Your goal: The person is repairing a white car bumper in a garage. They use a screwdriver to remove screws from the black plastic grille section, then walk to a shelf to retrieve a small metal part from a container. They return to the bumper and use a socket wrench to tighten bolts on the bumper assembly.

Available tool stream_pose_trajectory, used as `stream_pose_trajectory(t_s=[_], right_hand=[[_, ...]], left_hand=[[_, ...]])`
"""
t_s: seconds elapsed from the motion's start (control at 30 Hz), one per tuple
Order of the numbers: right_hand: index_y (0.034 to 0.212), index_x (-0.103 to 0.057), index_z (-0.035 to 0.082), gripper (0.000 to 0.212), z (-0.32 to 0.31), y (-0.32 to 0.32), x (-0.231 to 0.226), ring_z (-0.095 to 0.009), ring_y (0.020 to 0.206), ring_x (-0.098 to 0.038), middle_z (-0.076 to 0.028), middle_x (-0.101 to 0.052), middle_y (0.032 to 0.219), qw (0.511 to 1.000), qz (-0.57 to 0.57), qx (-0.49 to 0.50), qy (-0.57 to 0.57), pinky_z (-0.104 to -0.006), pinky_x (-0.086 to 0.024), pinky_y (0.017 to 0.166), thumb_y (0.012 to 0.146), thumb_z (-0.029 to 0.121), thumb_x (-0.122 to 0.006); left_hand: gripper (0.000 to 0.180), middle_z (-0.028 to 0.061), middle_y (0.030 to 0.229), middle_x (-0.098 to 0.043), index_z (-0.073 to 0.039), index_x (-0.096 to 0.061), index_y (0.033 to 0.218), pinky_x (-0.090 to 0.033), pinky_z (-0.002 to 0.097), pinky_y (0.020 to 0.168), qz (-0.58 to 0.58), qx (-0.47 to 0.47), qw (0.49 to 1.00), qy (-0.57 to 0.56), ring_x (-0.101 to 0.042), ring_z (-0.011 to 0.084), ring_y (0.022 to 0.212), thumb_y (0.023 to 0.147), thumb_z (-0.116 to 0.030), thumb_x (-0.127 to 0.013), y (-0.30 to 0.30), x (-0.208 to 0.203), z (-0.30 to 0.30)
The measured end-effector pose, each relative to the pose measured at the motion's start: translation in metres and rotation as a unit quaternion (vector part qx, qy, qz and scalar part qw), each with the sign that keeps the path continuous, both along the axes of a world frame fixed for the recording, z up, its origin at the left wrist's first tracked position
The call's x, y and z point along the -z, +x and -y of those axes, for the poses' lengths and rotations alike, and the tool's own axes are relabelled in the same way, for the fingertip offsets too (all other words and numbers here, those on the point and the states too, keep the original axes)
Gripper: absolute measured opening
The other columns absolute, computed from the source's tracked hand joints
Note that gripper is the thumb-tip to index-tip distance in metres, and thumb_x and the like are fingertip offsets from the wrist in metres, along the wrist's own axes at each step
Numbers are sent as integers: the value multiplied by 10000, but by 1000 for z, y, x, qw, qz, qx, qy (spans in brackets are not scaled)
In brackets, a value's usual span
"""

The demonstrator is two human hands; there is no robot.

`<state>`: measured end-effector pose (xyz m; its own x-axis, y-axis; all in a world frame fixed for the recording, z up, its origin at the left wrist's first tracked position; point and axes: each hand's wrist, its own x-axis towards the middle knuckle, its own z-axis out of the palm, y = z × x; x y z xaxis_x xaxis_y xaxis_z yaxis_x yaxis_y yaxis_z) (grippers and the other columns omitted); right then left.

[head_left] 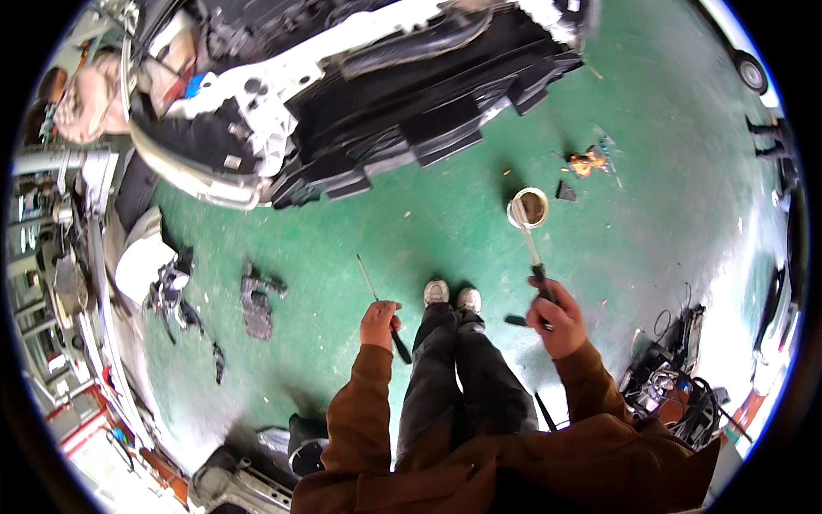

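Note:
My left hand (378, 325) is closed around a screwdriver (401, 347). Its thin metal shaft points away from me, and the black handle sticks out below my fist. My right hand (562, 324) grips a dark-handled tool (540, 276) with a long pale metal shaft, blurred at the tip; it looks like a screwdriver. A second black handle end (516, 321) juts leftward from the same fist; whether it belongs to another tool I cannot tell. Beyond the shaft, a white bucket (540, 220) stands on the floor, with something brownish inside.
Ahead looms a car front (402, 103) with its bumper off. On the green floor lie a dark plastic part (257, 301), broken pieces (175, 283) at left and small orange debris (588, 161). Cables and parts (676, 381) are heaped at right. Metal racking (94, 248) lines the left.

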<state>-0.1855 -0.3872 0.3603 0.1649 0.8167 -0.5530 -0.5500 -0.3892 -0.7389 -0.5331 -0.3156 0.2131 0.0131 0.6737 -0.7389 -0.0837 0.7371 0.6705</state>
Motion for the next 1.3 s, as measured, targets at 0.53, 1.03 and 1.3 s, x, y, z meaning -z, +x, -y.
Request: stream_pose_trajectory(t_s=[0.53, 1.03, 1.3], right_hand=[[1297, -630, 45, 333, -37, -203, 137, -52, 569, -559, -30, -690, 767, 948, 46, -268, -163, -208, -457, 517, 998, 182, -578], [1247, -644, -30, 329, -118, -377, 226, -94, 605, -619, -76, -716, 864, 964, 35, -184, -191, -215, -437, 498, 980, 138, -552], [1250, -630, -39, 379, -181, -387, 345, -149, 535, -530, -140, -663, 751, 968, -101, -200, -112, -267, -412, 516, 957, 167, -506]], left_hand=[[110, 30, 938, -642, -92, -610, 1018, -436, 298, 630, 223, -201, 951, -73, -570, 140, 741, 1004, -201, -601, -99, 77, -21], [113, 87, 976, -659, -68, -576, 1027, -453, 296, 645, 287, -150, 942, -90, -592, 148, 783, 996, -174, -599, -256, 189, -123], [103, 108, 990, -659, -51, -582, 1035, -453, 299, 662, 229, -169, 957, 64, -598, 145, 781, 1015, -152, -571, -286, 213, -181]])
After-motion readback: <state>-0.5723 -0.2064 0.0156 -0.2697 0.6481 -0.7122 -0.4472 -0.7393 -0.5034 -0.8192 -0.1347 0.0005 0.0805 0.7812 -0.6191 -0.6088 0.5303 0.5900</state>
